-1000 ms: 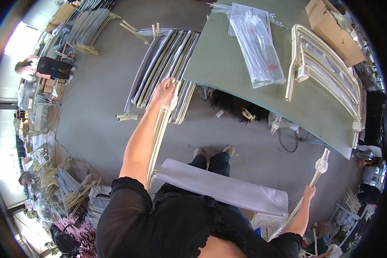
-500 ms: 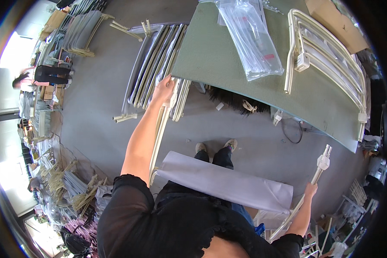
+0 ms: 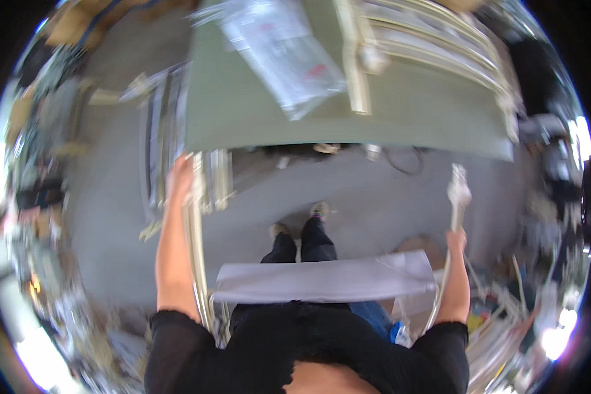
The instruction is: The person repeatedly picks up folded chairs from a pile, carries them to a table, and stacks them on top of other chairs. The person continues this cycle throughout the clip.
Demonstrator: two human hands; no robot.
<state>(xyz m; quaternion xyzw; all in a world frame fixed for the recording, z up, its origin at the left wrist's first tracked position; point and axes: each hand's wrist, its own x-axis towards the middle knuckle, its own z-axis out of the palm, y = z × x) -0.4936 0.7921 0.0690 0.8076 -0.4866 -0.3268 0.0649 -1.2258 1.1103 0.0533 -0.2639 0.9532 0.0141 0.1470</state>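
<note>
Between my arms I carry a cream metal tube frame (image 3: pixel 197 253) with a grey-white fabric panel (image 3: pixel 322 279) stretched across it, close to my body. My left hand (image 3: pixel 181 178) is wrapped round the frame's left tube, near the table's front left corner. Round the right tube my right hand (image 3: pixel 457 241) is closed, just below a pale plastic-wrapped joint (image 3: pixel 459 194). On the green-topped table (image 3: pixel 256 125) ahead lie a clear plastic bag (image 3: pixel 289 62) of long pale pieces and another cream tube frame (image 3: pixel 427 49). Motion blurs the picture.
Left of the table, several fabric-covered frames (image 3: pixel 161 131) lean together on the floor. Dark bristly material and a cable (image 3: pixel 404 164) show under the table's front edge. Cluttered tubes and plastic (image 3: pixel 505 315) stand at the right, with more piles at the left.
My body and view have turned to the right, so the table now lies square ahead. The held frame has swung level with the table's front edge; both hands keep their hold.
</note>
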